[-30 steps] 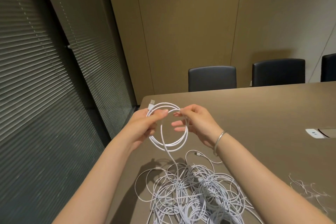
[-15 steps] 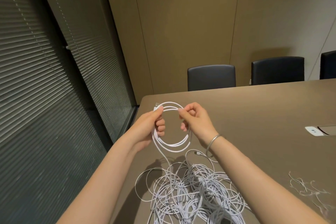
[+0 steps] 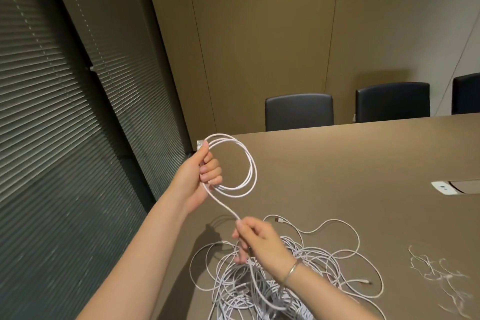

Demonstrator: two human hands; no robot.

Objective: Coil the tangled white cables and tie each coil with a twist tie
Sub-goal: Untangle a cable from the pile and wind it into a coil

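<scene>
Nearest, at the near edge of the table (image 3: 363,163), lies the tangled pile of cables (image 3: 272,280), with loose loops that spread to the right. Further right, the twist ties (image 3: 439,275) lie in a small heap, well apart from the pile.

Just above the pile, the right hand (image 3: 255,241) pinches the free strand (image 3: 220,202) between thumb and fingers. The strand runs up and to the left, to the coil (image 3: 249,163). The left hand (image 3: 200,171) grips the coil at its left side with curled fingers, above the far left corner of the table. A plug end sticks out to the left above the thumb (it is small and a little blurred). The coil stands nearly upright with its open face toward the camera, and it is almost round, so it has no clear long axis.

The risk, in my judgement, is that the strand is caught in the pile. A strong pull can then tighten a knot or drag the pile toward the table edge. The loops can also slip from the left hand, because no tie holds them yet.
</scene>
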